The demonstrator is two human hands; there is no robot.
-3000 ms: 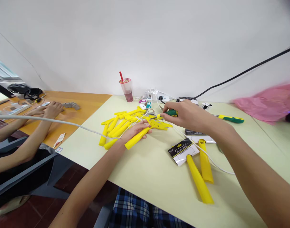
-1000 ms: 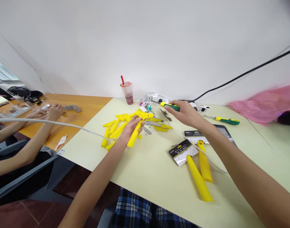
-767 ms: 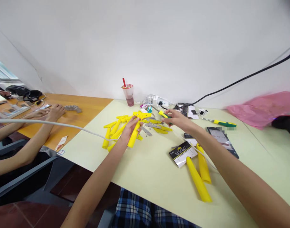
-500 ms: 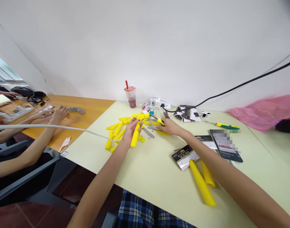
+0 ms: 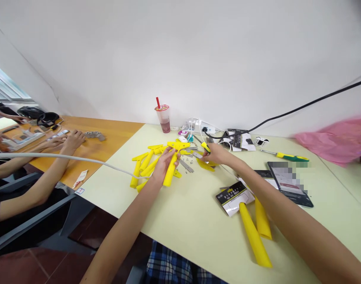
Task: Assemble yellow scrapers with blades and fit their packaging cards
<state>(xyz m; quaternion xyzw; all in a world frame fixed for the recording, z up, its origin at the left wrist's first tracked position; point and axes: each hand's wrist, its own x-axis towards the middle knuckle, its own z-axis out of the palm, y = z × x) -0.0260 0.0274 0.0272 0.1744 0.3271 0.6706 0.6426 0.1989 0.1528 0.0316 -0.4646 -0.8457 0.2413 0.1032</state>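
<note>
Left grip (image 5: 163,165), yellow tool (image 5: 170,170) inside (neck, apparently)

**Count around one held yellow tool**

With that yellow tool (image 5: 170,172) as the clock's centre, twelve at the far side: the wearer's hands, two, the left hand (image 5: 163,164) on it and the right hand (image 5: 215,154) at three. Screwdrivers, two: a gripped screwdriver (image 5: 205,146) at three, a loose screwdriver (image 5: 291,157) farther out at three. Piled yellow tools (image 5: 135,176), at least four, between eight and nine; overlap hides the total. Carded yellow tools (image 5: 255,238), two, between four and five. One phone (image 5: 289,184), between three and four. One cup (image 5: 163,119), one straw (image 5: 158,102), near eleven. Co-worker's hands (image 5: 73,141), two, at nine.
</note>
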